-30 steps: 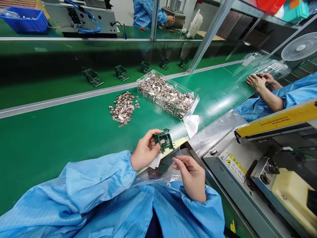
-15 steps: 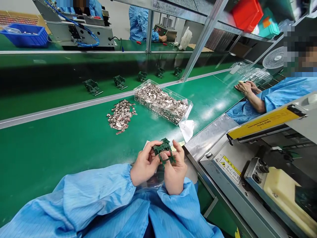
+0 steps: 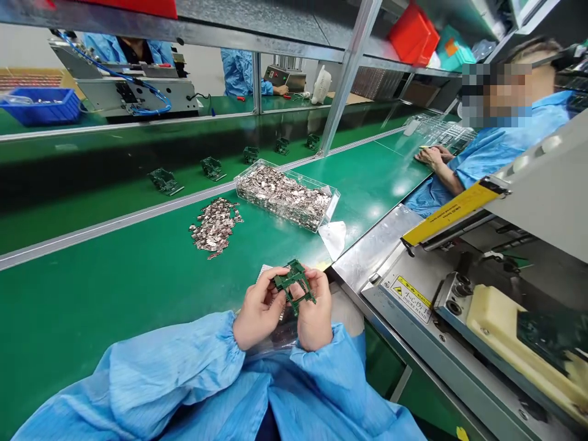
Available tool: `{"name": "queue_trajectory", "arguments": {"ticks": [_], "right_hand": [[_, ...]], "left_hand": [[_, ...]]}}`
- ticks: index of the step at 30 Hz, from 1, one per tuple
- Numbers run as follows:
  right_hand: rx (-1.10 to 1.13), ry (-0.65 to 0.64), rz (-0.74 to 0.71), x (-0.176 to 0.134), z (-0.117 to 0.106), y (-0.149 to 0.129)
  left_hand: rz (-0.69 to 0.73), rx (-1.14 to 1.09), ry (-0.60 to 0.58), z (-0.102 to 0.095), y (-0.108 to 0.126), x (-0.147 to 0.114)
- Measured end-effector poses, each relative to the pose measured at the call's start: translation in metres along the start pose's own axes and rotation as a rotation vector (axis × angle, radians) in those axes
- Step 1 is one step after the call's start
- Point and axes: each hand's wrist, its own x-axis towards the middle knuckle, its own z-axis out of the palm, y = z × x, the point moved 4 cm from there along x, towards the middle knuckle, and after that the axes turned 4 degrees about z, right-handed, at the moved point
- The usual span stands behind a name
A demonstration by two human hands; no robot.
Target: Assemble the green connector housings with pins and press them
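Now, green frame (image 3: 287,281) between left hand (image 3: 257,311) and right hand (image 3: 316,313).

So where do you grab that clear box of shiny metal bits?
Hold the clear box by its two short end walls, probably, coming from left and right. It's long and open on top, and piled with metal bits, so lift it level or they could spill.

Left hand (image 3: 257,312) and right hand (image 3: 316,320) grip green, open-framed part (image 3: 289,280); clear rectangular plastic box (image 3: 331,207) holds small silvery metal pieces (image 3: 285,191).
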Motion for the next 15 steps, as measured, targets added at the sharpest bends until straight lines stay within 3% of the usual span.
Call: {"name": "queue_trajectory", "arguments": {"ticks": [4, 7, 9, 11, 13, 15], "right_hand": [[-0.105, -0.182, 0.038, -0.003, -0.021, -0.013], [-0.268, -0.274, -0.106, -0.011, -0.047, -0.037], [-0.365, -0.293, -0.225, -0.019, -0.066, -0.058], [-0.424, -0.260, -0.305, -0.031, -0.089, -0.079], [-0.454, -0.179, -0.354, -0.046, -0.118, -0.099], [-0.458, -0.005, -0.415, -0.066, -0.157, -0.119]], "left_hand": [[-0.112, -0.078, -0.048, 0.004, 0.006, 0.007], [-0.191, -0.080, -0.162, 0.016, 0.021, 0.014], [-0.187, -0.059, -0.321, 0.031, 0.037, 0.018], [-0.178, -0.065, -0.564, 0.051, 0.055, 0.025], [-0.182, -0.087, -0.869, 0.077, 0.070, 0.035], [-0.098, -0.075, -1.061, 0.108, 0.082, 0.052]]}}
